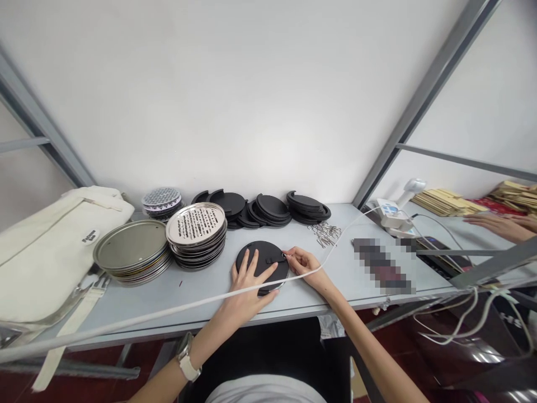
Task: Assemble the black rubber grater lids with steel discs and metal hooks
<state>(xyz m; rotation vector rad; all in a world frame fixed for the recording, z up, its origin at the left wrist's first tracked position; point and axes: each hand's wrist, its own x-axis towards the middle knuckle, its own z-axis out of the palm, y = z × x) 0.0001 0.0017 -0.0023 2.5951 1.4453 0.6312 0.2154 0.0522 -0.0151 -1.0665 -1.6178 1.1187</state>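
Grey worktop below a pale wall, with a bulky cream bag at its left end. Along the far edge, black round covers in overlapping heaps. Toward the left, a stack of grey-green plates, a taller stack of slotted metal discs just beside it, and behind them a smaller patterned stack. White cable stretched across in front of everything, passing over the left wrist area.

Near the middle of the front edge, a black disc lying flat. On it, the left hand, palm down, grip apart with fingers spread. At the disc's right rim, the right hand, grip together, thumb and fingertips clamped on a small metal piece, its shape too small to tell. Beyond the right hand, toward the far right corner, a loose pile of wire hooks.
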